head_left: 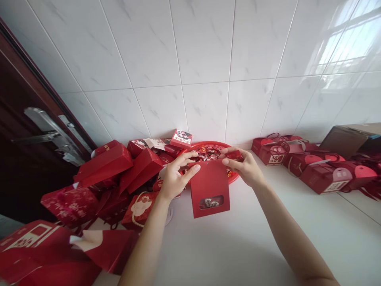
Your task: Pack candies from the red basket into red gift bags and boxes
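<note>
A red paper box (pixel 210 180) with a small window low on its front stands upright between my hands. Through the window a wrapped piece shows. My left hand (pixel 178 174) is at the box's upper left edge, thumb on the front and fingers behind the rim. My right hand (pixel 245 167) is at the upper right corner, its fingers closed round a small red packet (pixel 235 155), with the thumb touching the box. Behind the box, a red plastic basket (pixel 236 177) holds many wrapped sweets (pixel 202 153), partly hidden by the box and hands.
Red gift boxes (pixel 104 163) lie heaped on the left, up to the basket. More red boxes (pixel 326 176) with handles stand at the right, near a brown carton (pixel 342 139). A tiled wall (pixel 205 107) rises behind; a dark door (pixel 26 159) is far left.
</note>
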The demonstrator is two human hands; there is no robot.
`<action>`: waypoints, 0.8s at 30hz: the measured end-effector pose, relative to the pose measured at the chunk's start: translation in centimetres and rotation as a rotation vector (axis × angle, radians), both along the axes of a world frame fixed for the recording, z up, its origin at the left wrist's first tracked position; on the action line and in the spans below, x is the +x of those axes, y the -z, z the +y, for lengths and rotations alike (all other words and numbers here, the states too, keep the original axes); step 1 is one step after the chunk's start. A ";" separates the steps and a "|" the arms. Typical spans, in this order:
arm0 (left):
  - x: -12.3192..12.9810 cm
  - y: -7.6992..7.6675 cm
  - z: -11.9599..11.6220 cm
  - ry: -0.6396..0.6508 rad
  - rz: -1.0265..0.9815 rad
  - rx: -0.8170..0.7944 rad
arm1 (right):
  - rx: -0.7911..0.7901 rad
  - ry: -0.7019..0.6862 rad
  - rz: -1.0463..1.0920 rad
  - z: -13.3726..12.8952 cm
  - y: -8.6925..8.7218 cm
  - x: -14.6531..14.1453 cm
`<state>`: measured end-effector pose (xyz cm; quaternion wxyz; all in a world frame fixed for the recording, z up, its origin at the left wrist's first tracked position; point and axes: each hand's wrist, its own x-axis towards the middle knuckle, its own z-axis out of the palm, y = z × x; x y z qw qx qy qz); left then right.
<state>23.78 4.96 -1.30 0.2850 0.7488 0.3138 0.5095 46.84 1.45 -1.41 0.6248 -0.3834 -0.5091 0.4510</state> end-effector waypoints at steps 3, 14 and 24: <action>0.4 0.2 -0.1 0.016 0.015 0.010 | -0.022 -0.042 -0.162 -0.5 -0.2 0.3; 1.6 1.1 0.4 0.185 0.120 -0.169 | 0.112 0.141 -0.425 -3.0 -0.7 4.0; 2.1 2.7 2.3 0.263 0.226 -0.196 | -0.022 0.917 -0.290 -12.0 2.7 15.2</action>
